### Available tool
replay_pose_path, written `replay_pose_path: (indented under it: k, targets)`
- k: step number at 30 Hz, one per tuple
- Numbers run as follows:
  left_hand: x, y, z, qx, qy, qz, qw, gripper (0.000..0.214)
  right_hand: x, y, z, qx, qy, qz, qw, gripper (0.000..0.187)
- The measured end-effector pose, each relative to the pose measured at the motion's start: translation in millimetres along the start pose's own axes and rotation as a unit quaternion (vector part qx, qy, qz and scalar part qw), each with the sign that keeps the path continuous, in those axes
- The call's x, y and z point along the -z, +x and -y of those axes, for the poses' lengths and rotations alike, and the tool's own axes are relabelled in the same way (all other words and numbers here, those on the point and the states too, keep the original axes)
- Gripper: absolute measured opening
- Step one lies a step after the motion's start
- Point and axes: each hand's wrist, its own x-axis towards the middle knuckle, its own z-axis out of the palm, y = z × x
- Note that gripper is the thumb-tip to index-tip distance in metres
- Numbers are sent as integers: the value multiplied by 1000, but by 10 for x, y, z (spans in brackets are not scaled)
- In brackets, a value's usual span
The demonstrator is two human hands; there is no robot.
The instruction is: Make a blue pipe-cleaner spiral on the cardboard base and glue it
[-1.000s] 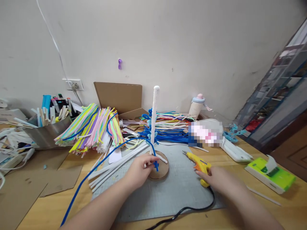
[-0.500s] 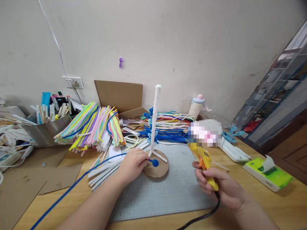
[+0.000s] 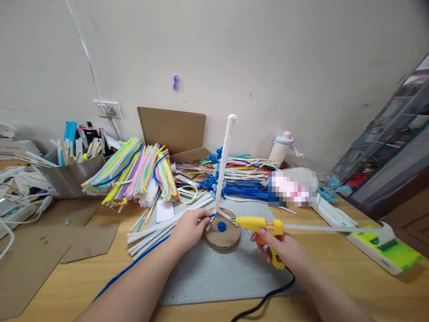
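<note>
Worktop (image 3: 385, 295) carries grey mat (image 3: 208, 277); on it, cardboard disc (image 3: 223, 241) with white stem (image 3: 223, 170) standing slightly tilted. My right hand (image 3: 279, 243) is wrapped round the glue gun (image 3: 256, 222), nozzle near the disc's right side; left hand (image 3: 191, 228) pinches blue wire (image 3: 140, 258), blue coil (image 3: 221, 226) over the disc.

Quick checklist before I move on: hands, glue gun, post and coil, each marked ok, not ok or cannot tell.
1. Right hand gripping the glue gun: ok.
2. Left hand pinching the blue strip: ok.
3. Nozzle apart from the left fingers: ok.
4. White post standing on the cardboard disc: ok.
5. Blue coil touching the disc: cannot tell.
6. Nozzle hot: cannot tell.
</note>
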Motion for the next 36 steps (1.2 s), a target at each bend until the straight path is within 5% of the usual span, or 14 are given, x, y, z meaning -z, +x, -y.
replay_pose_path:
  k: [7, 36]
  targets:
    - [-14, -3, 0, 27, -37, -10, 999, 20, -64, 59, -218, 1, -141, -28, 990, 49]
    - [-37, -7, 21, 34, -47, -13, 998, 17, -165, 74, -261, -25, -139, -42, 989, 43]
